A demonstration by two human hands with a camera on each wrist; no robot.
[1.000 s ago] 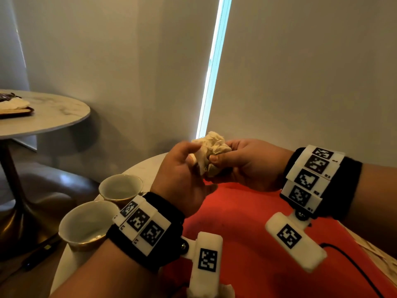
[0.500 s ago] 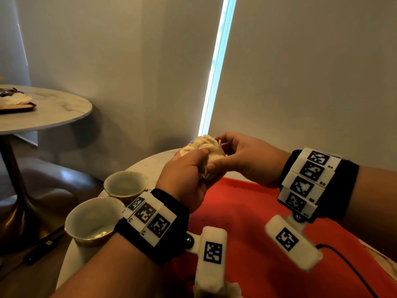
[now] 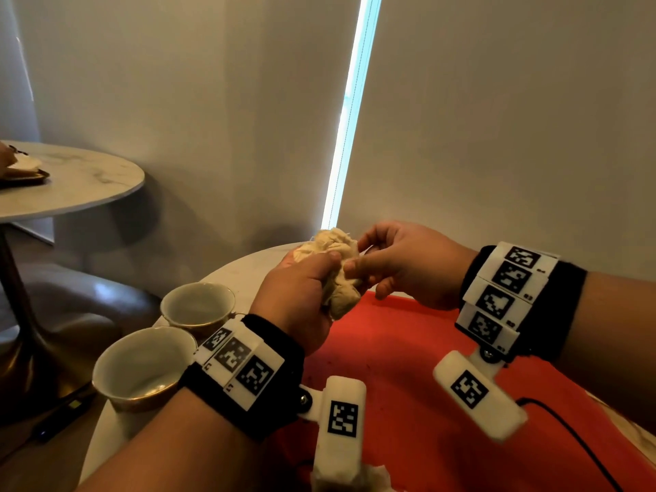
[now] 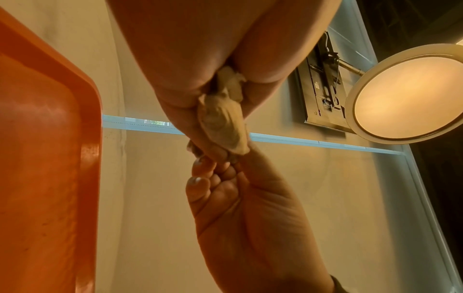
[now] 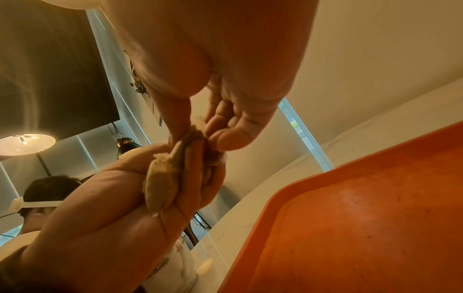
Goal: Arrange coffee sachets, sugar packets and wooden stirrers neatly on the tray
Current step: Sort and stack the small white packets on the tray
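Observation:
My left hand (image 3: 301,292) grips a crumpled beige paper wad (image 3: 333,250) in its fist, above the far edge of the orange-red tray (image 3: 408,385). My right hand (image 3: 401,264) pinches the top of the wad between thumb and fingertips. In the left wrist view the wad (image 4: 223,123) bulges out of my curled fingers, with the right hand (image 4: 238,208) reaching in from below and the tray (image 4: 45,158) at the left. The right wrist view shows the wad (image 5: 160,182) squeezed in the left hand (image 5: 125,198), beside the tray (image 5: 363,218).
Two white cups with gold rims (image 3: 197,307) (image 3: 142,371) stand on the round white table left of the tray. A black cable (image 3: 575,442) crosses the tray's right part. Another round marble table (image 3: 71,182) stands at the far left. Walls lie close behind.
My left hand has wrapped further round the wad and squeezed it smaller. The right hand has shifted its pinch to the wad's top. Both hands stay above the tray's far edge.

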